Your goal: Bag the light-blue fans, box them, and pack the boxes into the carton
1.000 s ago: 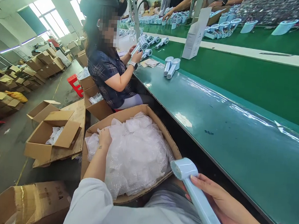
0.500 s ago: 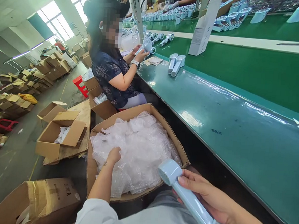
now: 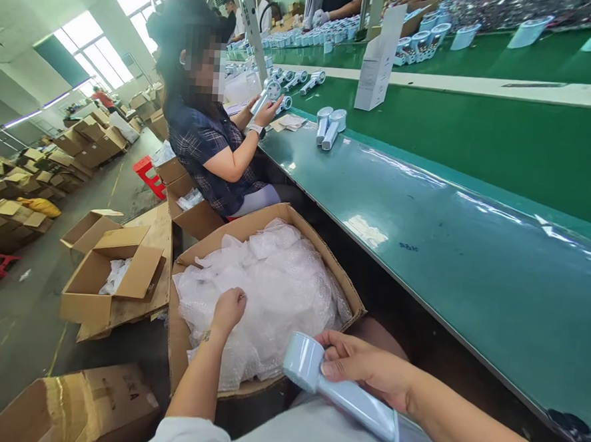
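Gripping a pale blue handheld fan (image 3: 338, 390) by its smooth plastic handle, the right hand (image 3: 361, 368) has drawn it lower and nearer the lap than half a second ago. Just left of that closed grip, an open cardboard box (image 3: 182, 347) brims with crinkled clear bubble-wrap bags (image 3: 276, 293); the left hand (image 3: 229, 308) now pinches one. Right of it runs the glossy green table (image 3: 473, 258).

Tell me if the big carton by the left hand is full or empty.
Full: clear bubble-wrap bags heap above the carton's rim; the left hand rests on them.
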`<move>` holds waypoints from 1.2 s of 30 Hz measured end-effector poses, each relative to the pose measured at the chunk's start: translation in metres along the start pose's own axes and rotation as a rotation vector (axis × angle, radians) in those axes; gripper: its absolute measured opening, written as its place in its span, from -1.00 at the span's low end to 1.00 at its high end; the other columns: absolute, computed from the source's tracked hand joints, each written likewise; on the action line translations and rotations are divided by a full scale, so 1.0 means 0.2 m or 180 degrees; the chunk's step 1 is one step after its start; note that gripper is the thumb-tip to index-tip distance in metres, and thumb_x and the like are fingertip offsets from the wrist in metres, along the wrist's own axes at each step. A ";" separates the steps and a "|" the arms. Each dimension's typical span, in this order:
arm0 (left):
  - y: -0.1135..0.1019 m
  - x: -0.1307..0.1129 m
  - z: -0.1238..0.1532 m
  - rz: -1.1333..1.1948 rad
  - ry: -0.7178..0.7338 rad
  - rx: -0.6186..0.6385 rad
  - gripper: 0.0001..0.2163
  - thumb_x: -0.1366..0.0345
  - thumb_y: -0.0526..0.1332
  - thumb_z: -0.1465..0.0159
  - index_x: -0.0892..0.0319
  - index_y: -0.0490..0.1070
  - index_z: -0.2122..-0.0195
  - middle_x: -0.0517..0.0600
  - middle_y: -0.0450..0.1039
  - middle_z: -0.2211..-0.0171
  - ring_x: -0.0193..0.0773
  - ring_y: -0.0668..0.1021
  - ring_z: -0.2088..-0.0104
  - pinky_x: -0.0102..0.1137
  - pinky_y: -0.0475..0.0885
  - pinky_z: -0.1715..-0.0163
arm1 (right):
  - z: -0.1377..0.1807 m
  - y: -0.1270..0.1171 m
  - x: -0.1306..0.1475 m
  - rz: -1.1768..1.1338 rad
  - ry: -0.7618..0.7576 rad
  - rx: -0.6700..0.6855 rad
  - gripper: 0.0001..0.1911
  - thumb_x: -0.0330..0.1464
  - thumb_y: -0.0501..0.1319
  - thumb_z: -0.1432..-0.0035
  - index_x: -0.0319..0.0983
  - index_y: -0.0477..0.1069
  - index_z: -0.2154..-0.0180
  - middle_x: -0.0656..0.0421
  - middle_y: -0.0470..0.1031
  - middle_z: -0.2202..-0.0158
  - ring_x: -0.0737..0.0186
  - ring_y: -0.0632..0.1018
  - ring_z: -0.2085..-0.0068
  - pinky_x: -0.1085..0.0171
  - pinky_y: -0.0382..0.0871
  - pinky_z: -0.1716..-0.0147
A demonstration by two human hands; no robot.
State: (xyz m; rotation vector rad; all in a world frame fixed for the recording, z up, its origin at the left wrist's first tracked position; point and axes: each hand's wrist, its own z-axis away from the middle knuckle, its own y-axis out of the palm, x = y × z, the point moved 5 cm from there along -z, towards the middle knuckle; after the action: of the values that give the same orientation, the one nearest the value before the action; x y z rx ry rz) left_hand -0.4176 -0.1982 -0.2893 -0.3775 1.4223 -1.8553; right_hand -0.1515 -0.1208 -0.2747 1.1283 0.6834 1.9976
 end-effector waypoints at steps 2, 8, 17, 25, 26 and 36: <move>-0.02 -0.17 0.08 0.0447 0.0288 -0.0099 -0.83 0.26 0.09 -0.28 0.20 0.44 0.29 0.01 0.48 0.37 -0.27 0.49 0.31 -0.45 0.31 0.32 | -0.01 0.03 0.04 0.0007 -0.0113 -0.0104 -0.02 -0.34 0.53 0.32 -0.24 0.06 -0.10 0.30 0.46 0.46 0.26 0.55 0.47 0.33 0.41 0.47; 0.02 -0.51 0.27 0.3202 0.1065 0.0599 -0.72 0.08 0.30 -0.09 0.24 0.47 0.45 -0.08 0.38 0.55 -0.37 0.36 0.52 -0.47 0.26 0.49 | 0.03 0.07 0.12 -0.0075 -0.0355 0.0073 -0.10 -0.26 0.50 0.25 -0.20 0.12 -0.10 0.19 0.50 0.35 0.18 0.58 0.42 0.30 0.39 0.49; -0.13 -0.68 0.48 0.2430 0.2789 -0.0739 -0.89 0.39 0.14 -0.30 0.19 0.46 0.30 -0.03 0.41 0.46 -0.34 0.43 0.41 -0.45 0.33 0.39 | 0.23 -0.07 0.07 -0.0403 -0.0679 -0.0962 -0.52 -0.18 0.46 0.17 -0.20 0.27 0.30 0.17 0.51 0.44 0.18 0.54 0.43 0.24 0.43 0.51; -0.01 -0.84 0.67 0.1816 0.3374 -0.1208 -0.81 0.52 0.08 -0.26 0.19 0.35 0.15 0.03 0.42 0.40 -0.27 0.45 0.38 -0.40 0.41 0.39 | 0.35 -0.10 0.09 -0.0137 -0.1464 -0.1896 -0.34 -0.21 0.47 0.22 -0.15 0.32 0.05 0.22 0.43 0.21 0.25 0.49 0.22 0.27 0.36 0.22; -0.01 -0.88 0.68 0.1721 0.3350 -0.1239 -0.84 0.51 0.08 -0.26 0.19 0.35 0.18 0.03 0.41 0.43 -0.27 0.44 0.40 -0.39 0.39 0.42 | 0.35 -0.09 0.09 -0.0030 -0.1446 -0.1952 -0.33 -0.21 0.46 0.19 -0.15 0.31 0.02 0.22 0.43 0.22 0.24 0.48 0.20 0.28 0.35 0.20; 0.01 -1.10 0.71 0.0827 0.4147 -0.0433 -0.82 0.44 0.02 -0.29 0.23 0.40 0.22 0.07 0.43 0.40 -0.22 0.44 0.39 -0.36 0.35 0.41 | 0.39 -0.22 -0.10 -0.1123 -0.1005 -0.2003 -0.57 -0.20 0.42 0.17 -0.16 0.19 0.42 0.28 0.35 0.50 0.30 0.40 0.45 0.31 0.27 0.42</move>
State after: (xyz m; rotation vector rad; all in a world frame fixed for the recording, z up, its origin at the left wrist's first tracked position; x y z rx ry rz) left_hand -0.1795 -0.1411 -0.1976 1.1216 2.2336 -1.7740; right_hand -0.0620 -0.1046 -0.2799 0.8351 0.0601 1.5210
